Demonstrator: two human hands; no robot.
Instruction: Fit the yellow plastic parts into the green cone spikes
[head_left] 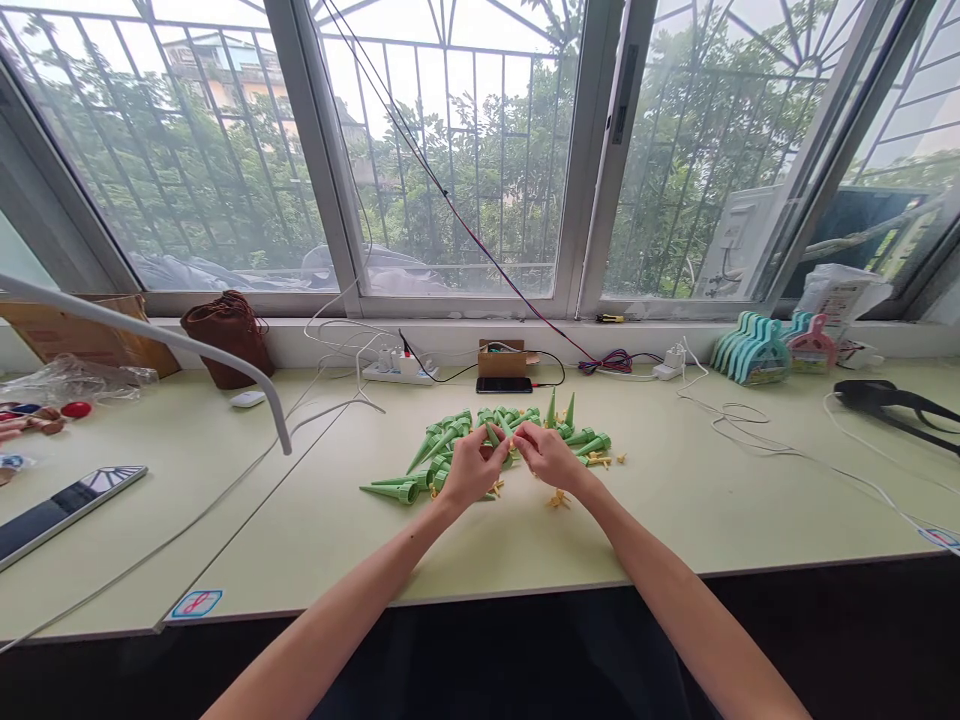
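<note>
My left hand [474, 465] is closed round a green plastic cone spike [492, 434], which looks like a plant-watering spike. Close beside it, my right hand [546, 454] pinches at something small near the spike; the fingers hide most of it, so I cannot make it out. Around and behind both hands lies a pile of similar green spikes [450, 430], some with ribbed collars. Two spikes [570, 410] stand point-up at the right of the pile. Small yellow plastic pieces [558, 499] lie below my right hand, and more yellow pieces [600, 460] are at the pile's right edge.
Behind the pile are a phone [504, 385] and a small cardboard box [501, 358]. A power strip [401, 372] and cables run along the wall. Small hangers [752, 350] stand at right, near dark sunglasses [892, 400]. A tablet [67, 510] and grey lamp arm [187, 342] are left.
</note>
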